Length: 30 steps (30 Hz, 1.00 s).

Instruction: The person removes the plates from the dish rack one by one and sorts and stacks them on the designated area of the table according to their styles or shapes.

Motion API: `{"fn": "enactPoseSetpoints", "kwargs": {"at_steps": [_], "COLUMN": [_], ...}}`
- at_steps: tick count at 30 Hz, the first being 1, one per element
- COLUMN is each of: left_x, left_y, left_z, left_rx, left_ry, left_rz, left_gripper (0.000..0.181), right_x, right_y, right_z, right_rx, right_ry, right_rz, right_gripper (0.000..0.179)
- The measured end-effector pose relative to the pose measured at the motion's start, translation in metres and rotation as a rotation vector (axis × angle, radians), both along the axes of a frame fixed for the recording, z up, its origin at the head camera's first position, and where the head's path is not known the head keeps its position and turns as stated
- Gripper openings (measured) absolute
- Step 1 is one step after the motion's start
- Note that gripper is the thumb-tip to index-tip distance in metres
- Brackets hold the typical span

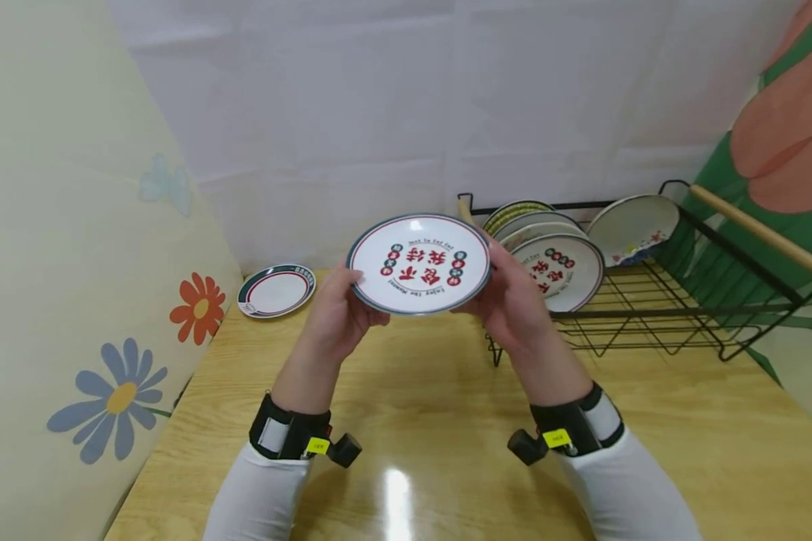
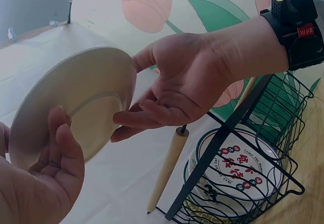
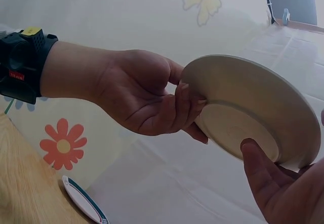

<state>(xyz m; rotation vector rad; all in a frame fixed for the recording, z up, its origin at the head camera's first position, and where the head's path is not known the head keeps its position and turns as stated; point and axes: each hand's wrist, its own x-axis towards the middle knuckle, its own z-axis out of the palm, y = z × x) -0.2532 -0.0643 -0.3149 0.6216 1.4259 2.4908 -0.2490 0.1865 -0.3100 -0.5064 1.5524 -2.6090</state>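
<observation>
Both hands hold up one white plate (image 1: 419,263) with a dark green rim and red and green lettering, above the table and tilted toward me. At its left edge my left hand (image 1: 338,312) pinches the rim, thumb on top and fingers beneath. My right hand (image 1: 510,300) grips the opposite edge, its thumb mostly hidden in the head view. The wrist views show the plate's plain underside (image 2: 96,113), with fingertips of both hands against it. Right behind the right hand, a matching plate (image 1: 568,278) stands in the rack.
A black wire dish rack (image 1: 636,312) with wooden handles stands at right on the wooden table (image 1: 406,421). It holds several plates and, farther right, a pale bowl-like dish (image 1: 632,225). Another green-rimmed plate (image 1: 277,291) lies at the back left, near the flowered wall (image 1: 108,263).
</observation>
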Motion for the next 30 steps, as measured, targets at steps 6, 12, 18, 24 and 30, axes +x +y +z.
{"fn": "enactPoseSetpoints", "kwargs": {"at_steps": [6, 12, 18, 24, 30], "left_x": [-0.002, -0.01, -0.021, -0.034, -0.045], "left_y": [-0.001, -0.004, -0.016, -0.034, -0.059], "left_z": [0.001, 0.005, 0.01, 0.015, 0.018], "left_rx": [-0.037, -0.087, -0.163, -0.203, -0.195], "left_ry": [0.013, 0.034, 0.041, -0.013, -0.06], "left_rz": [0.064, 0.117, 0.191, 0.256, 0.304], "left_gripper": [0.053, 0.052, 0.049, 0.049, 0.05], "right_x": [-0.002, -0.001, -0.001, 0.0, -0.003], "right_y": [-0.004, -0.004, -0.01, -0.02, -0.029], "right_z": [-0.001, -0.003, -0.007, -0.013, -0.021], "right_rx": [-0.008, -0.04, -0.022, -0.017, -0.036], "right_ry": [0.05, 0.049, 0.062, 0.003, -0.044], "right_rz": [0.056, 0.102, 0.142, 0.156, 0.172], "right_gripper": [0.058, 0.058, 0.056, 0.06, 0.061]}}
